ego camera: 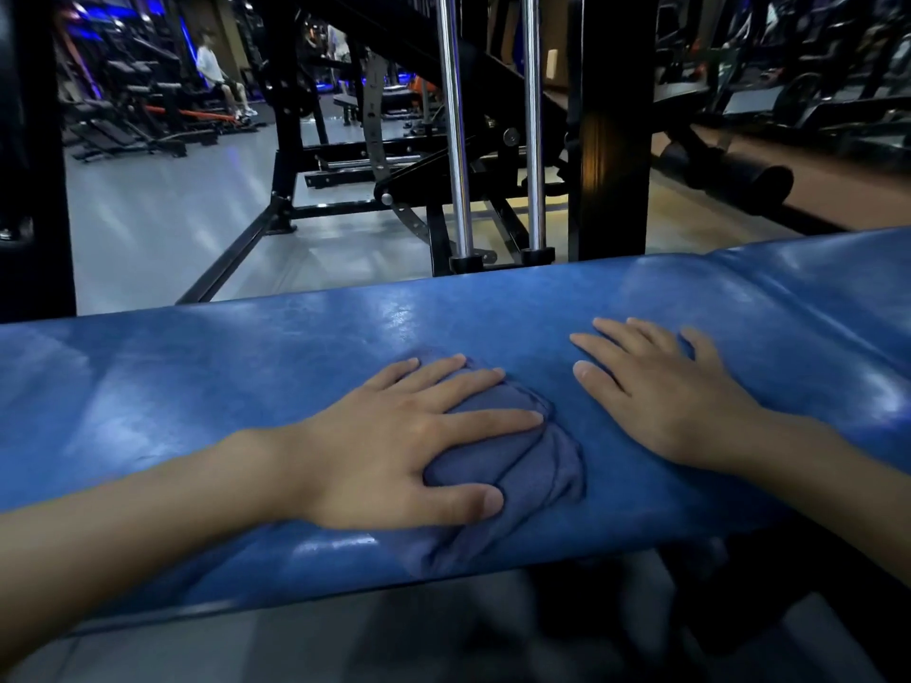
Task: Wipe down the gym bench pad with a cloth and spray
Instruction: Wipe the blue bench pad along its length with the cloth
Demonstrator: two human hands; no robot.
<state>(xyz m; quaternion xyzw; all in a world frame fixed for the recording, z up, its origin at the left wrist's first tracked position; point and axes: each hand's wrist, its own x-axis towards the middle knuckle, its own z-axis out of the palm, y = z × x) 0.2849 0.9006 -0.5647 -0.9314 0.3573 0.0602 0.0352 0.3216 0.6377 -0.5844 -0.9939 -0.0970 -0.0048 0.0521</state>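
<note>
Bunched blue cloth [532,460] was pressed to glossy blue vinyl bench pad [197,386] by spread left hand [394,451]; right hand [675,401] laid flat, empty. Overlapping strokes advised.

Commercial gym, blue padded bench [246,367], steel rack uprights [456,125], rows of exercise machines [128,115]
</note>
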